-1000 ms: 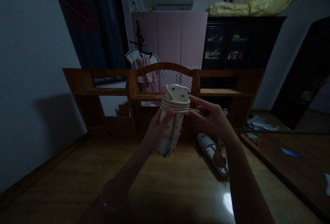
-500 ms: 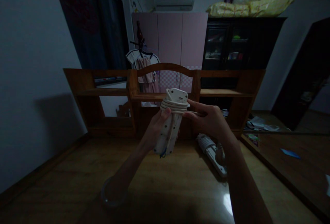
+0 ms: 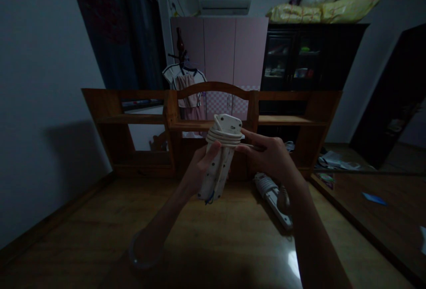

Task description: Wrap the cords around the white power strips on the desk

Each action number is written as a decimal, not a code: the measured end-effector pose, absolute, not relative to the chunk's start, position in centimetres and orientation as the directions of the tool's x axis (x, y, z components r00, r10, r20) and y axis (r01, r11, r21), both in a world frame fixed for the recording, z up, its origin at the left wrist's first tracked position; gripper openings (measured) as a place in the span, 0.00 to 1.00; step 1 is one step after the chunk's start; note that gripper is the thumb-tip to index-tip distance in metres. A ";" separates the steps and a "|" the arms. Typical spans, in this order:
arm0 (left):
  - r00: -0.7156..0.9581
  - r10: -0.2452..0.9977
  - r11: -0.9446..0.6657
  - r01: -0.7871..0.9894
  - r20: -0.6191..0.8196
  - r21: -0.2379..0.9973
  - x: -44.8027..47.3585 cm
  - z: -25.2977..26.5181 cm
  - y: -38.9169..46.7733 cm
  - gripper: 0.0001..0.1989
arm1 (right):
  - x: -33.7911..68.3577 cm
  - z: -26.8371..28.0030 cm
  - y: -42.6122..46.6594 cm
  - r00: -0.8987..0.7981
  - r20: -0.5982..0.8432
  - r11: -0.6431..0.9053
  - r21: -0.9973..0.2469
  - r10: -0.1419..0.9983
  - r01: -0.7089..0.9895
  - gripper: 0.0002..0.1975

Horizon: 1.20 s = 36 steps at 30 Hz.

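Observation:
A white power strip [image 3: 218,171] is held up in front of me, tilted, its screwed underside facing me. Several turns of its white cord [image 3: 224,137] are wound round the upper part. My left hand [image 3: 199,167] grips the strip from the left, thumb pressed on it just below the coils. My right hand [image 3: 271,153] is closed on the cord at the strip's right side, with the index finger touching the strip's edge. A bit of blue [image 3: 209,199] shows at the lower end. On the wooden surface to the right lies a second power strip [image 3: 278,207] with cord wound round it.
Beyond my hands stands a wooden shelf headboard [image 3: 213,124]. A wooden ledge [image 3: 357,218] runs along the right, with a blue packet [image 3: 374,198] on it. Behind are a pink wardrobe [image 3: 219,49] and a dark cabinet [image 3: 316,58].
Almost nothing differs. The power strip and both hands have shifted very slightly to the left; the grips are the same.

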<state>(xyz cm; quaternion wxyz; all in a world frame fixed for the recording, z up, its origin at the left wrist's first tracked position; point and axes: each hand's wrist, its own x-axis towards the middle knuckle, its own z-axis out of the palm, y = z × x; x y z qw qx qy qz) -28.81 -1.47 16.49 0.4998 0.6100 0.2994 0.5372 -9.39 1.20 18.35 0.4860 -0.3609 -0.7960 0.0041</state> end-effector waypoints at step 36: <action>-0.073 0.839 -0.543 -0.058 0.538 0.838 -29.6 16.0 -0.4 0.21 | -10.6 17.6 2.0 -0.439 0.621 0.720 -0.316 0.649 0.618 0.21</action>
